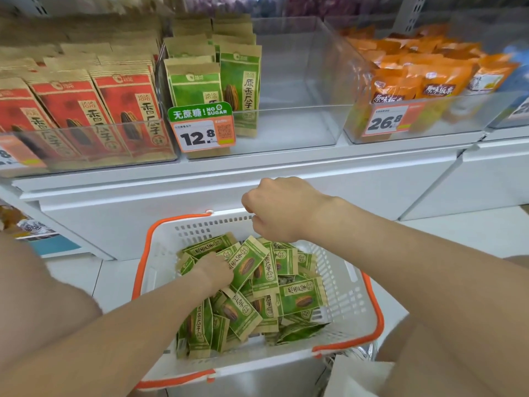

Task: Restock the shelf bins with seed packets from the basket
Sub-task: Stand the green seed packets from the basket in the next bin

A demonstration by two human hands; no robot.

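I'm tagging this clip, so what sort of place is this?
Most likely a shop's snack aisle: clear shelf bins of seed packets, printed price tags such as 12.8, and a white shopping basket with orange trim.

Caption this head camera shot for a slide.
Left hand reaches into green seed packets in the basket; right hand hovers curled below a half-empty bin.

Basket: white perforated plastic, orange rim.
Seed packets in it: green fronts, tan kraft borders, dark striped seed motif.
Bins: clear.
Red packets, green packets and orange packets in the bins.
Price tag: white, black digits, green header.
Shelf: white.
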